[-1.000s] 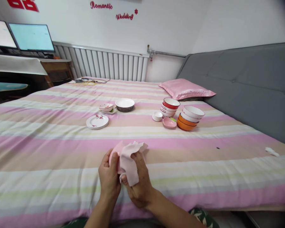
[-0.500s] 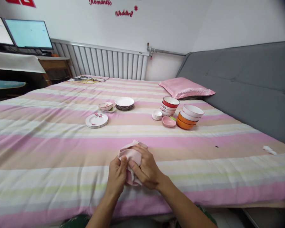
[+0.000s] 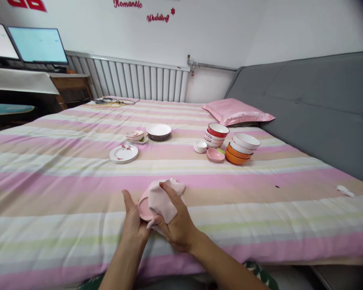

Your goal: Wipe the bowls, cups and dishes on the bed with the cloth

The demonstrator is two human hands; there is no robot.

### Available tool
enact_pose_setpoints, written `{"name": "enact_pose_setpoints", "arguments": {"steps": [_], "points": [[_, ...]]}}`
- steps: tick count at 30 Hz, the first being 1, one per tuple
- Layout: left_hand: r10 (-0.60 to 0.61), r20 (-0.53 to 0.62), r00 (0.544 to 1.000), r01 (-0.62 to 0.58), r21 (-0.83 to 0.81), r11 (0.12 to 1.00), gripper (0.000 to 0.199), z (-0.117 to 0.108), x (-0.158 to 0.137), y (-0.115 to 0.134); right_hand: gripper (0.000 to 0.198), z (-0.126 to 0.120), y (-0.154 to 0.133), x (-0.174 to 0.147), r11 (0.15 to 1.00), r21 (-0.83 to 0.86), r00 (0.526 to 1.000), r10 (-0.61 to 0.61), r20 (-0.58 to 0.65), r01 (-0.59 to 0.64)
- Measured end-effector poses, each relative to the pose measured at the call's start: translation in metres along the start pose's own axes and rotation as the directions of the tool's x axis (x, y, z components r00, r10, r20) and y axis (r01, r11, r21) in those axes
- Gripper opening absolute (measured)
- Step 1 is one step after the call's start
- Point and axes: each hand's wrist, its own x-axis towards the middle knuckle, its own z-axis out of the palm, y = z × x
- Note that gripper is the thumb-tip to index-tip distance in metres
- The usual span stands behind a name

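Observation:
A pink bowl [image 3: 144, 209] is tilted between my hands above the near part of the bed, partly covered by a pale pink cloth [image 3: 163, 201]. My left hand [image 3: 134, 219] supports the bowl from its left side and below. Its thumb sticks up off the rim, and its other fingers are mostly hidden. My right hand [image 3: 178, 219] is closed on the cloth, pressing it over the bowl's right side. Beyond my hands lie a stack of flowered plates [image 3: 124, 153] and, to the right, a pink heart-like dish [image 3: 215, 155].
Farther back on the striped bedspread [image 3: 78, 189] are white plates [image 3: 159, 130] in a stack and small dishes [image 3: 135, 135]. Stacked red-rimmed bowls [image 3: 218, 131], orange bowls [image 3: 237, 157] and small white dishes [image 3: 200, 147] stand right. A pink pillow [image 3: 237, 111] lies behind them.
My left hand has shifted left and its thumb has lifted away. The cloth has opened out, and the bowl's pink rim now shows. The stacks stay where they were.

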Motion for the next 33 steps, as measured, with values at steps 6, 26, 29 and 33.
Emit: {"name": "enact_pose_setpoints", "arguments": {"steps": [6,26,29,33], "points": [[-0.004,-0.245,0.969,-0.033,-0.149,0.988,0.072,-0.002,0.0,0.016,0.073,0.021,0.0,-0.013,0.988,-0.086,0.988,-0.116,0.103,0.125],[-0.067,-0.136,0.988,0.033,-0.237,0.971,0.035,0.004,-0.007,0.008,0.052,0.026,0.003,-0.016,0.874,-0.327,0.932,-0.355,0.076,0.36],[-0.03,-0.115,0.993,0.007,-0.195,0.981,0.031,0.008,-0.011,-0.003,0.054,0.021,0.003,-0.014,0.886,-0.324,0.937,-0.349,0.005,0.331],[0.105,-0.107,0.989,-0.114,-0.075,0.991,0.022,0.008,-0.014,-0.017,0.062,0.012,0.003,-0.011,0.939,-0.27,0.961,-0.251,-0.118,0.212]]}}
